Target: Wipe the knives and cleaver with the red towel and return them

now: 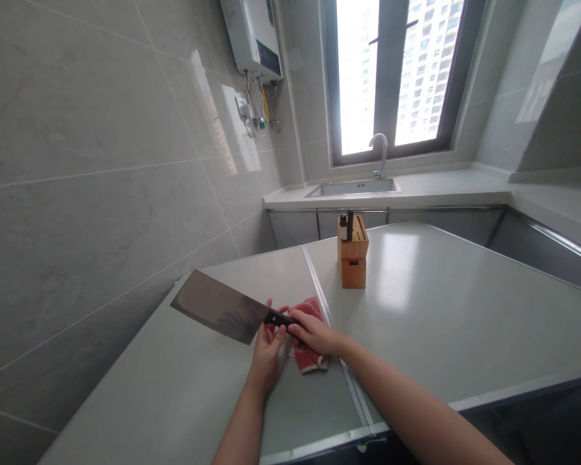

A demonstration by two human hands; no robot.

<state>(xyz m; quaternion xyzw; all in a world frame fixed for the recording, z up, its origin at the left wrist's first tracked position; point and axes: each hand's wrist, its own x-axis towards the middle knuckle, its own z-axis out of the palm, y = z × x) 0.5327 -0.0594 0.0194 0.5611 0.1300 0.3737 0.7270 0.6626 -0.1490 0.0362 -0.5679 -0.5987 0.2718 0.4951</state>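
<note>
A wide-bladed cleaver (223, 307) is held above the table, its blade pointing to the left and its black handle to the right. My left hand (267, 352) is closed around the front of the handle, close to the blade. Farther back, my right hand (314, 330) grips the handle's end. A red and white cloth (312, 360) hangs or lies beneath my hands. Some red also shows by my left fingers; whether they pinch the cloth is hidden. Beyond my hands stands a wooden knife block (353, 252) with two dark handles in it.
The pale table (445, 316) has a metal seam (319, 284) running across it. Behind it a white counter (445, 184) carries a sink (356, 188) and a faucet (383, 152) below the window. A tiled wall (101, 161) borders the table's left side.
</note>
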